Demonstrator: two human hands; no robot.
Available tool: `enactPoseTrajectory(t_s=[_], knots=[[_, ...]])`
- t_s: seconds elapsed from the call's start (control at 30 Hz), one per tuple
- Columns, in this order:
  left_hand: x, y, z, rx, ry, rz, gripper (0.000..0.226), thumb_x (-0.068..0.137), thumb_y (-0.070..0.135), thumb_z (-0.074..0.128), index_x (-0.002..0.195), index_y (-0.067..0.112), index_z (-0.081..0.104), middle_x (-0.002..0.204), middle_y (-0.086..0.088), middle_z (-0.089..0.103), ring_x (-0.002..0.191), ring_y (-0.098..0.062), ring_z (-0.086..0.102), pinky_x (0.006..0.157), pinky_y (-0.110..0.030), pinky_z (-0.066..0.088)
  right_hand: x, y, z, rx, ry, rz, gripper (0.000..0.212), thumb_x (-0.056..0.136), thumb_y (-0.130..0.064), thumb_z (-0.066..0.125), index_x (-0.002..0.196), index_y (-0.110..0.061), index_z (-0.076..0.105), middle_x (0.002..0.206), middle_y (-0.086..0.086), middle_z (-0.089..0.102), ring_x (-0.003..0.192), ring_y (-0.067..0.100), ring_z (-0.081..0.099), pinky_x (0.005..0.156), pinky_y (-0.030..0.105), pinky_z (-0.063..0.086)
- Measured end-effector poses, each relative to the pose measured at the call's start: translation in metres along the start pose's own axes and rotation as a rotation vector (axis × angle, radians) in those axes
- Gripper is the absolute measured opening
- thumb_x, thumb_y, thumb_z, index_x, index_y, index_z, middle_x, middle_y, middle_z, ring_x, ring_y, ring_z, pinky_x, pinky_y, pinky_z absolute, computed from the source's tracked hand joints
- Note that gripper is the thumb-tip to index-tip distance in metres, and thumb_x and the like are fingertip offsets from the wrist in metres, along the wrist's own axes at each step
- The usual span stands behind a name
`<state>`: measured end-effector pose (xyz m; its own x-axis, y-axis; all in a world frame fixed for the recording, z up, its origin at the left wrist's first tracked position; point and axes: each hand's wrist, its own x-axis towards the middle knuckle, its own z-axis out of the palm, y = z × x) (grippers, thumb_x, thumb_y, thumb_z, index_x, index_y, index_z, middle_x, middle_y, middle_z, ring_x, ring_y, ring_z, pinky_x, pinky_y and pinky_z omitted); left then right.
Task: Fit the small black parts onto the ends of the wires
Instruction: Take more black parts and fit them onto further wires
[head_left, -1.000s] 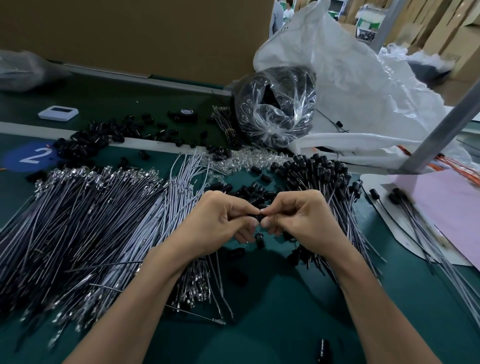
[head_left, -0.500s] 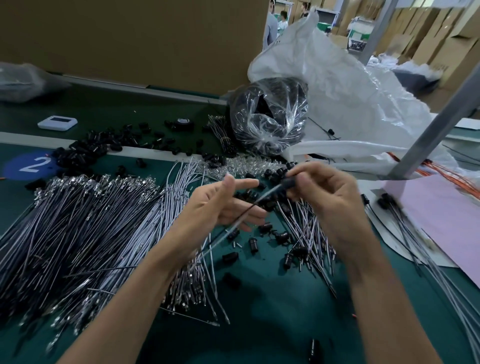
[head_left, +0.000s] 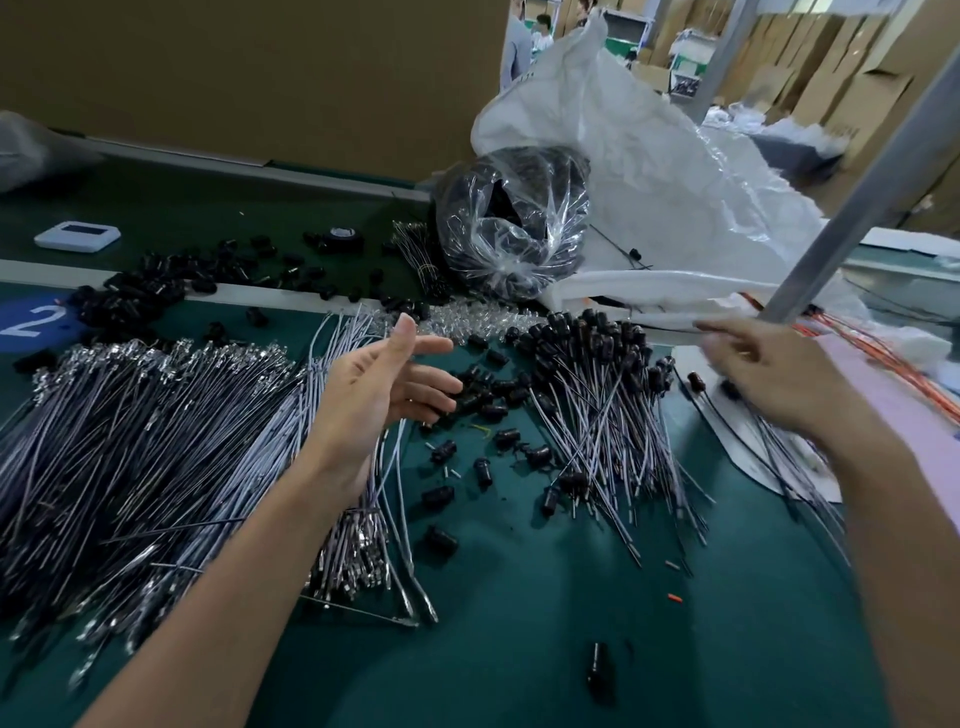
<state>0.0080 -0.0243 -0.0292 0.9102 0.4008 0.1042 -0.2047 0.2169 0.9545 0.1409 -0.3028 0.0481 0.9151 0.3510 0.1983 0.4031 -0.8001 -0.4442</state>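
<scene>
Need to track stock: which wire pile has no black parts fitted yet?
The big pile at left: its ends are bare shiny metal, while the middle pile carries black parts.

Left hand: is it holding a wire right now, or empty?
Empty. The left hand is open, palm showing, fingers relaxed with nothing between them, above the loose black parts.

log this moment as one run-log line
left hand: open, empty, by loose black parts | right hand: blurred, grip unclear, over capped wires at right | bare wires: piled left
</scene>
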Motion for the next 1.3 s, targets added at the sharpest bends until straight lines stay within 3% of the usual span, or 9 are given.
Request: enactPoseTrajectory(t_s=[0.1, 0.2, 0.27, 0.43, 0.5, 0.67, 0.8, 0.97, 1.3], knots=[[0.001, 0.0, 0.0, -0.011, 0.036, 0.0, 0.047, 0.09, 0.049, 0.05, 0.099, 0.008, 0.072, 0.077, -0.012, 0.075, 0.063, -0.02, 0.07, 0.055, -0.023, 0.055, -0.044, -0.032, 0.005, 0.064, -0.369, -0.218, 0.025, 0.084, -0.044, 0.064, 0.107, -0.035, 0.069, 0.088, -0.029, 0.068, 0.069, 0.001, 0.06, 0.064, 0.01, 0.042], [0.001, -0.001, -0.001, -0.008, 0.064, -0.001, 0.045, 0.09, 0.049, 0.05, 0.096, 0.01, 0.073, 0.075, -0.011, 0.075, 0.062, -0.019, 0.07, 0.055, -0.022, 0.054, -0.093, -0.047, 0.03, 0.046, -0.806, -0.328, 0.047, 0.068, -0.06, 0.079, 0.109, -0.044, 0.059, 0.107, -0.03, 0.052, 0.076, -0.001, 0.06, 0.063, 0.012, 0.045], [0.001, -0.001, -0.002, -0.007, 0.074, -0.004, 0.045, 0.09, 0.049, 0.05, 0.095, 0.011, 0.073, 0.075, -0.01, 0.075, 0.062, -0.019, 0.069, 0.055, -0.022, 0.055, -0.118, -0.043, 0.054, -0.088, -0.864, -0.358, 0.047, 0.073, -0.052, 0.076, 0.111, -0.045, 0.049, 0.111, -0.026, 0.04, 0.081, -0.001, 0.058, 0.071, 0.015, 0.046], [0.003, -0.001, -0.003, 0.007, 0.101, -0.002, 0.042, 0.092, 0.046, 0.051, 0.094, 0.011, 0.074, 0.075, -0.01, 0.075, 0.062, -0.019, 0.069, 0.056, -0.022, 0.054, -0.133, -0.035, 0.075, 0.124, -0.628, -0.307, 0.015, 0.084, -0.03, 0.072, 0.086, -0.032, 0.058, 0.105, -0.018, 0.046, 0.08, 0.001, 0.052, 0.069, 0.012, 0.039], [0.003, -0.001, -0.004, 0.036, 0.146, 0.011, 0.038, 0.096, 0.042, 0.051, 0.093, 0.011, 0.074, 0.075, -0.01, 0.075, 0.062, -0.019, 0.069, 0.057, -0.024, 0.055, -0.125, -0.039, 0.075, 0.18, -0.509, -0.331, 0.024, 0.083, -0.021, 0.075, 0.07, -0.033, 0.06, 0.098, -0.017, 0.052, 0.079, 0.003, 0.054, 0.068, 0.01, 0.04], [0.007, -0.001, -0.013, 0.169, 0.364, 0.072, 0.021, 0.099, 0.027, 0.057, 0.091, 0.016, 0.073, 0.071, -0.001, 0.074, 0.06, -0.01, 0.067, 0.056, -0.02, 0.053, -0.071, -0.075, 0.089, 0.141, -0.254, -0.356, 0.012, 0.086, -0.022, 0.073, 0.077, -0.026, 0.066, 0.088, -0.014, 0.057, 0.075, 0.001, 0.055, 0.072, 0.01, 0.042], [0.009, -0.007, -0.022, 0.805, 0.356, 0.085, 0.01, 0.089, 0.032, 0.07, 0.084, 0.024, 0.073, 0.069, 0.013, 0.068, 0.072, -0.008, 0.068, 0.071, -0.031, 0.057, -0.033, -0.094, 0.109, -0.001, -0.274, -0.353, 0.018, 0.09, -0.038, 0.066, 0.095, -0.022, 0.072, 0.098, -0.007, 0.057, 0.079, 0.007, 0.054, 0.08, 0.031, 0.049], [0.008, -0.009, -0.019, 1.503, 0.194, 0.044, 0.035, 0.08, 0.066, 0.064, 0.068, 0.033, 0.065, 0.07, 0.018, 0.053, 0.096, -0.013, 0.045, 0.084, -0.037, 0.02, -0.021, -0.105, 0.132, 0.084, -0.146, -0.327, 0.014, 0.093, -0.031, 0.064, 0.096, -0.021, 0.074, 0.091, -0.005, 0.069, 0.085, 0.016, 0.062, 0.08, 0.039, 0.053], [0.011, -0.011, -0.019, 1.502, 0.12, -0.023, 0.033, 0.083, 0.056, 0.069, 0.06, 0.033, 0.059, 0.072, 0.017, 0.055, 0.104, -0.013, 0.042, 0.075, -0.034, 0.011, -0.025, -0.098, 0.146, 0.296, -0.011, -0.284, 0.011, 0.092, -0.023, 0.067, 0.088, -0.016, 0.075, 0.068, -0.013, 0.063, 0.061, 0.003, 0.056, 0.064, 0.024, 0.048]])
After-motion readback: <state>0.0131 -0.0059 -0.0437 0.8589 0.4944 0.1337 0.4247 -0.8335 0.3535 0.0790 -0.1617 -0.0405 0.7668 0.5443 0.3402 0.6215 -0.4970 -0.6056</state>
